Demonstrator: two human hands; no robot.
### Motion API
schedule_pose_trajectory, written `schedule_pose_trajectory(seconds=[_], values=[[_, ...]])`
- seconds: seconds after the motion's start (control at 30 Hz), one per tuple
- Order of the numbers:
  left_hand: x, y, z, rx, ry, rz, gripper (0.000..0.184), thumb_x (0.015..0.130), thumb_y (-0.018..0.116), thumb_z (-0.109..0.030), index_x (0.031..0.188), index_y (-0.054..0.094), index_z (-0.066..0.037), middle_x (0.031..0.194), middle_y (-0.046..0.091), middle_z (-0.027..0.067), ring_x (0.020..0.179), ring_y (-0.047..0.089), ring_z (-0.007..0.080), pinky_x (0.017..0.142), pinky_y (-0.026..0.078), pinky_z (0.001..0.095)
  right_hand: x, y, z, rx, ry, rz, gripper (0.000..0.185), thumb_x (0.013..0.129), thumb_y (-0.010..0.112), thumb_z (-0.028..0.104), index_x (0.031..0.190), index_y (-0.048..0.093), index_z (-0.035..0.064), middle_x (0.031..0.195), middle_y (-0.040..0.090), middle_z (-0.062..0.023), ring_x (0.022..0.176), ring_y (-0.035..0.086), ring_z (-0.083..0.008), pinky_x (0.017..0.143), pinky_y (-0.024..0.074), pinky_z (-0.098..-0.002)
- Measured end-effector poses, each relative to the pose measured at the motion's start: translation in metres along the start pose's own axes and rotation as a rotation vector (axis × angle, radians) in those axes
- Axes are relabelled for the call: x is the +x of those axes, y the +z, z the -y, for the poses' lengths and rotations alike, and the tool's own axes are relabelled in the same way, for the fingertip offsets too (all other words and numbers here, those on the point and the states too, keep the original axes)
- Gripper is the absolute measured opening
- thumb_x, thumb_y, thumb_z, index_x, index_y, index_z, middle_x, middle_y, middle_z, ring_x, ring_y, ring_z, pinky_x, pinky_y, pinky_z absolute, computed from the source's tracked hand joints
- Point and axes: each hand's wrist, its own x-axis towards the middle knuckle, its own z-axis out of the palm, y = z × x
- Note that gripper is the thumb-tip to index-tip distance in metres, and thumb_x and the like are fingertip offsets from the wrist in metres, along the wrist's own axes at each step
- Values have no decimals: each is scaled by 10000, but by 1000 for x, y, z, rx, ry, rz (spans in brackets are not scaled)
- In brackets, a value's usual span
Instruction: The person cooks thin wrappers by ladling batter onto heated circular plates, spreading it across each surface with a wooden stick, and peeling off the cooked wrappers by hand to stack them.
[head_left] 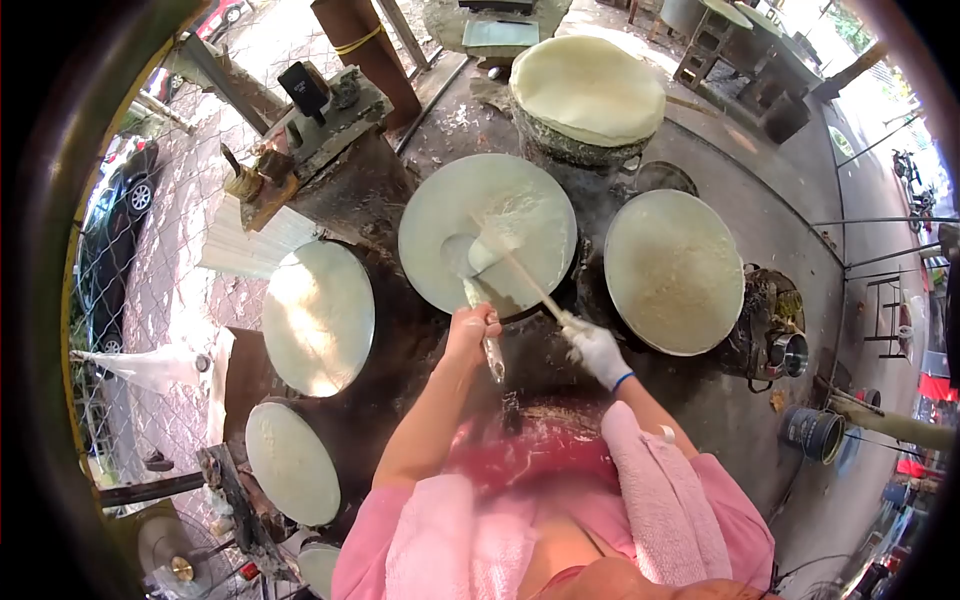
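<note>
A round griddle [430, 215] in front of me carries a thin, pale, wet layer with a smeared, bubbly patch. My left hand [472, 328], bare, is closed around the whitish, batter-caked handle [473, 292] of a ladle-like tool. Its head rests over the middle of the pale layer, its exact shape hard to make out. My right hand [595, 350], in a white glove, grips a thin wooden stick [535, 282] slanting across the griddle toward its middle. The two tools meet or overlap near a whitish round shape [487, 254].
Round pale discs lie at the right [675, 270], left [320, 318] and lower left [292, 463]. A broad stack of pale sheets [588, 92] stands behind the griddle. At left are a ledge with a phone-like black device [303, 92] and a wire fence. Right are a metal pot [790, 353] and black bucket [812, 433].
</note>
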Motion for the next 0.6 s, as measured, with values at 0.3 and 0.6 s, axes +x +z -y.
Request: schedule_pose_trajectory(seconds=[0.3, 0.6], values=[[-18, 15, 6, -256, -122, -29, 182, 1031, 412, -167, 900, 439, -44, 690, 449, -5, 460, 388, 71, 441, 318, 253, 8, -37, -13, -142, 4, 83, 405, 951, 636, 247, 1324, 601, 93, 791, 573, 87, 576, 427, -24, 520, 387, -220], [-28, 15, 28, -718, 56, 167, 69, 985, 466, -52, 995, 450, 15, 739, 454, 28, 529, 422, 102, 447, 382, 224, -12, -20, 4, -84, 266, 334, 423, 933, 648, 356, 1308, 619, 161, 660, 561, 27, 506, 460, -54, 444, 352, -207]])
